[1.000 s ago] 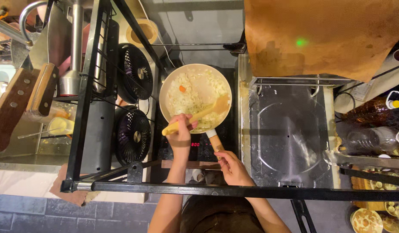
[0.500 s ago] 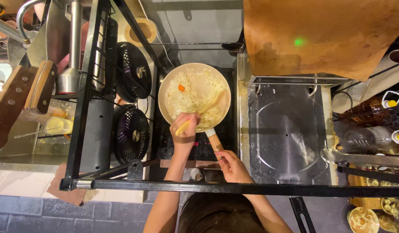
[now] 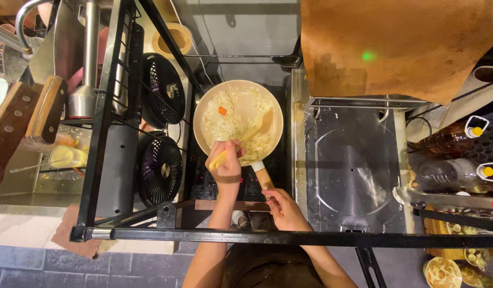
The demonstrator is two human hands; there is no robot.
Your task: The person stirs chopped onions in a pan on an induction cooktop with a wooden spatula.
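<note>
While the pan (image 3: pixel 238 120) sits on the black cooktop (image 3: pixel 204 184) as before, its chopped food (image 3: pixel 225 125) now lies more spread. Your left hand (image 3: pixel 227 162), grip shut round the yellow spatula (image 3: pixel 241 141), has shifted slightly, the blade lying on the food. Your right hand (image 3: pixel 284 205) stays closed on the pan handle (image 3: pixel 262 175) near the front edge.

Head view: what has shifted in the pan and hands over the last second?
The left hand drew the wooden spatula a little rightward through the chopped food, its blade now nearer the pan's right rim. The right hand stayed at the handle of the pan, which did not move on the cooktop. The orange piece stayed put. Nothing was picked up or released.
</note>
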